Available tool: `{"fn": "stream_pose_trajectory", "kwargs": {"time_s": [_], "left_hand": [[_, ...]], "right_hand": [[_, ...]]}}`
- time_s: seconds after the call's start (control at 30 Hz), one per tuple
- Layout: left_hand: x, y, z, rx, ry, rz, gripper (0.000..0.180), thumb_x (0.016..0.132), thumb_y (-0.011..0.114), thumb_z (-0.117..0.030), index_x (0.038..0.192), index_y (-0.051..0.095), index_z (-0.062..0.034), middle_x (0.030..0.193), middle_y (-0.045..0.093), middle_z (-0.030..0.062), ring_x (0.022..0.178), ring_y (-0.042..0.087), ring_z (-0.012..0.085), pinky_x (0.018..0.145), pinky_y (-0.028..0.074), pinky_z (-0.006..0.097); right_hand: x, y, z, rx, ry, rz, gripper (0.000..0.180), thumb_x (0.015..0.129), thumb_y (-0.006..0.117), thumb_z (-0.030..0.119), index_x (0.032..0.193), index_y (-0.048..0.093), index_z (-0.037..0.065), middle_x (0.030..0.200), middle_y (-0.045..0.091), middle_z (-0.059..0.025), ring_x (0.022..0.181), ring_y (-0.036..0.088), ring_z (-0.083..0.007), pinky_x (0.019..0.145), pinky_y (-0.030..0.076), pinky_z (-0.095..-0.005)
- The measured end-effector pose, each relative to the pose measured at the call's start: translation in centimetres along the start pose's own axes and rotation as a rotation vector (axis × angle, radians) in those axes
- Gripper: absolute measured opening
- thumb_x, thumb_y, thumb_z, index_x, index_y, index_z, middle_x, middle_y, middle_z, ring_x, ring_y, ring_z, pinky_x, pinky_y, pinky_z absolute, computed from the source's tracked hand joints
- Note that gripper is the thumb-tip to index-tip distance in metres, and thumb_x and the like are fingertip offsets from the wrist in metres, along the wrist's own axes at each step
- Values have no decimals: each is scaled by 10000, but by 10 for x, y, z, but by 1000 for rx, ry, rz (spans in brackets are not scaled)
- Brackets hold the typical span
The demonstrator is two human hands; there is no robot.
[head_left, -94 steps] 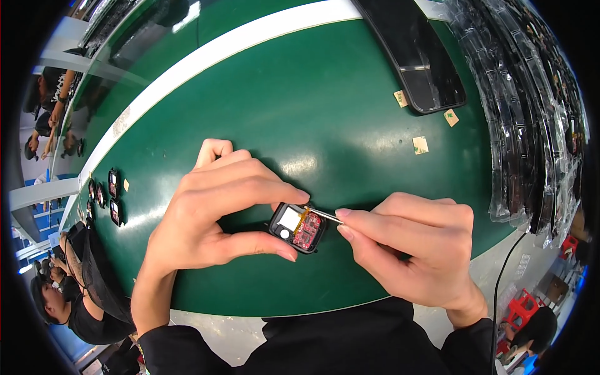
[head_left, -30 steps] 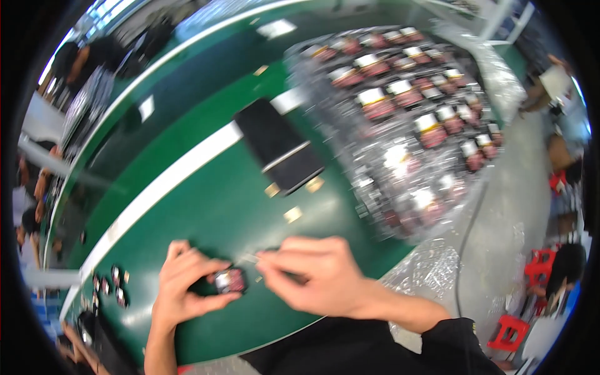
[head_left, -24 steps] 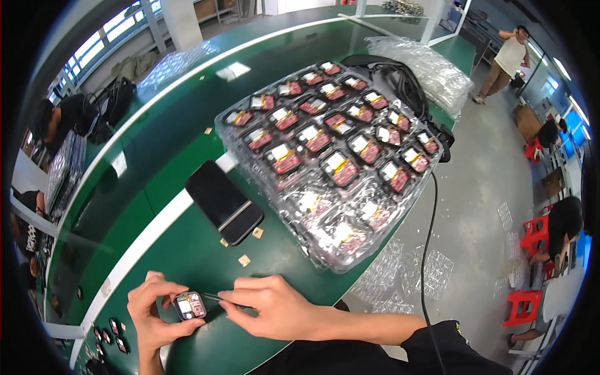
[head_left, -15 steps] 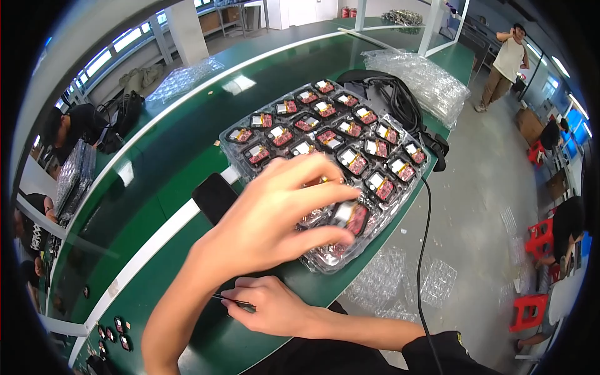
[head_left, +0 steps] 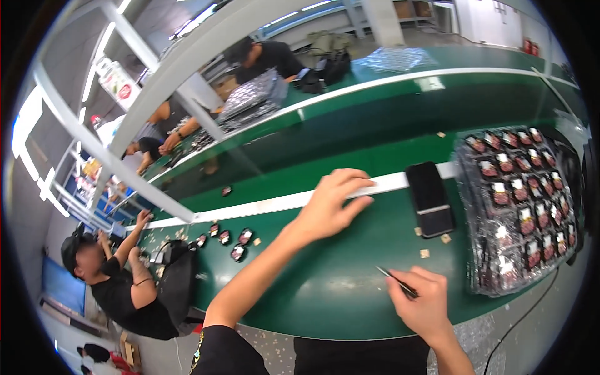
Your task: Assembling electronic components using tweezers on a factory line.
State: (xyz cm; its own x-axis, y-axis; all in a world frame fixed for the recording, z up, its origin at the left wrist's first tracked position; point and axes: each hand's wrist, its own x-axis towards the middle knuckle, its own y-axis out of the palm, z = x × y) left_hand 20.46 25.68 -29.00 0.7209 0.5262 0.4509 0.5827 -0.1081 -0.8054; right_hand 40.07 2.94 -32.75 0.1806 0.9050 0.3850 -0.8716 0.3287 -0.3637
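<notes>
My left hand [head_left: 334, 203] is open over the green tabletop [head_left: 337, 262], its thumb apart from the fingers and nothing between them. Its fingertips are close to the white rail [head_left: 281, 207]. Lower and to the right, my right hand [head_left: 425, 300] grips dark, slim tweezers [head_left: 403, 284] whose bright tip points up and left. A clear plastic tray [head_left: 478, 250] at the right holds rows of small black-framed electronic modules [head_left: 524, 190] with red boards and white patches. Several similar loose modules [head_left: 225, 237] lie on the table to the left.
A black phone [head_left: 429, 194] lies across the rail beside the tray. Small tan pieces [head_left: 425, 254] are scattered near it. A co-worker in a black cap [head_left: 115, 281] sits at the left, next to a dark bag [head_left: 178, 275]. More people work across the conveyor [head_left: 350, 112].
My view has swung left. My left hand has left the tray and is now over the table by the rail. My right hand still holds the tweezers, now with the tip in plain sight.
</notes>
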Motion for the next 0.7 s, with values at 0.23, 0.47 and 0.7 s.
{"fn": "stream_pose_trajectory", "kwargs": {"time_s": [0.23,0.47,0.7], "left_hand": [[-172,-142,205,841,-617,-157,347,993,730,-185,1330,747,-104,1352,719,128,1266,665,399,1079,544,525],[-191,-175,217,518,-628,-121,315,1019,714,-114,1324,725,-35,1196,706,194,1127,675,413,1017,555,492],[-94,-60,-8,-166,-143,294,661,927,818,-24,1556,615,-63,1342,714,138,1214,693,327,1030,583,432]], "right_hand": [[2,9,2,4,1,30,162,877,842,11,1026,839,-52,730,708,-123,530,624,-204,491,453,-340],[3,9,4,-40,-5,54,166,881,843,5,1038,838,-51,694,672,-104,517,585,-184,491,428,-328],[8,10,7,-71,44,13,158,899,850,-14,1055,843,-42,665,641,-83,513,546,-126,482,396,-302]]}}
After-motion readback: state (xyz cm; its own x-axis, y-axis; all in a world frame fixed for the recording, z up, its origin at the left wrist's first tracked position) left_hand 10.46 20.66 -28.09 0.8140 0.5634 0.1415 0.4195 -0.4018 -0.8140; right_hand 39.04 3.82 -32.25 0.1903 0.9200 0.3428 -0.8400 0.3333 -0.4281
